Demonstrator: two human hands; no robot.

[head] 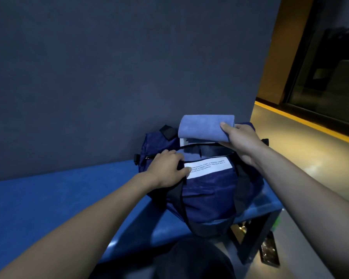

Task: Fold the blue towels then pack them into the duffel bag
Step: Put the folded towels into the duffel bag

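folded light-blue terry towel [201, 127] is held just above the mouth of the dark navy nylon duffel bag [208, 188], a little above the middle of the frame. it is pinched at its right end by the right hand [242, 141], thumb on top and the other fingers curled beneath. the left hand [167, 168] grips the near lip of the bag at the zip, fingers bent over the fabric and resting on the white printed label [209, 167], so that the opening is kept apart.

as far as can be judged, folding is finished for this towel and packing is under way: a paler blue patch seen inside the opening may be a towel already packed, though this cannot be told for certain. what is left is the lowering of the held towel into the bag; no other loose towels are seen.

the towel appears as a neat, thick, rectangular bundle with rounded folded edges and a soft, matte nap. the bag sits at the right end of the blue padded tabletop [48, 198], against the dark grey wall [119, 67], with its black straps [178, 198] hanging down the front.
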